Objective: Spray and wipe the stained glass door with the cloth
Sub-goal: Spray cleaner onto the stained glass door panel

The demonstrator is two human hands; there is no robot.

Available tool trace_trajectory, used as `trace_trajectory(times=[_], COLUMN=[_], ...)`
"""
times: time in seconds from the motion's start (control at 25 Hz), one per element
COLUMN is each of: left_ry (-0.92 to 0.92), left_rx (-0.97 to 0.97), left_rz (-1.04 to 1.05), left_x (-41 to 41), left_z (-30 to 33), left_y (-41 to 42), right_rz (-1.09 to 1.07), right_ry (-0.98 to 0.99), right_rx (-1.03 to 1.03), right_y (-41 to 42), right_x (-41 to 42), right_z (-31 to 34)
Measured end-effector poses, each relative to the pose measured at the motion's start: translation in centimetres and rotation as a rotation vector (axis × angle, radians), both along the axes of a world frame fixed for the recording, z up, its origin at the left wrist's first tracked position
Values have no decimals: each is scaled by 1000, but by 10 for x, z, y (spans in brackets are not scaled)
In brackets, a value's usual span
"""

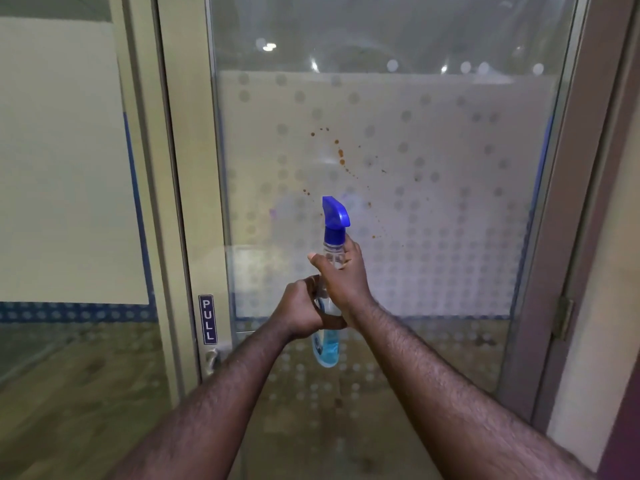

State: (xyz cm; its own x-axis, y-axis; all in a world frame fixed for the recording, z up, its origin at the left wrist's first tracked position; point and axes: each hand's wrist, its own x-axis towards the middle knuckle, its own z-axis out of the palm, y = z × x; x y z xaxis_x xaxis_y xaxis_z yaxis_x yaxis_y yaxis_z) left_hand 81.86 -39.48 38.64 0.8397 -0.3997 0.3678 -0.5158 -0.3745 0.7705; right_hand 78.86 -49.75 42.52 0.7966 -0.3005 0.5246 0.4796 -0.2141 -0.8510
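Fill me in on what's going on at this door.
A person stands facing a glass door with brown stains spattered across its frosted, dotted panel. Both hands hold a spray bottle of blue liquid upright in front of the glass: the right hand grips the neck just below the blue trigger head, and the left hand wraps the body lower down. No cloth is in view. A PULL sign sits on the frame at left.

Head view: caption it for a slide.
Both hands hold a blue-capped spray bottle up to the brown-spattered glass door.
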Motion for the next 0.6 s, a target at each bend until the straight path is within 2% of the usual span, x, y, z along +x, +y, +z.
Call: trace_trajectory(times=[0.28,0.6], left_ry=[0,-71], left_rx=[-3,-13], left_rz=[5,83], left_x=[9,22], left_z=[5,41], left_y=[18,42], right_rz=[80,141], right_ry=[75,10], right_rx=[8,-51], right_y=[13,40], right_x=[11,28], right_z=[11,51])
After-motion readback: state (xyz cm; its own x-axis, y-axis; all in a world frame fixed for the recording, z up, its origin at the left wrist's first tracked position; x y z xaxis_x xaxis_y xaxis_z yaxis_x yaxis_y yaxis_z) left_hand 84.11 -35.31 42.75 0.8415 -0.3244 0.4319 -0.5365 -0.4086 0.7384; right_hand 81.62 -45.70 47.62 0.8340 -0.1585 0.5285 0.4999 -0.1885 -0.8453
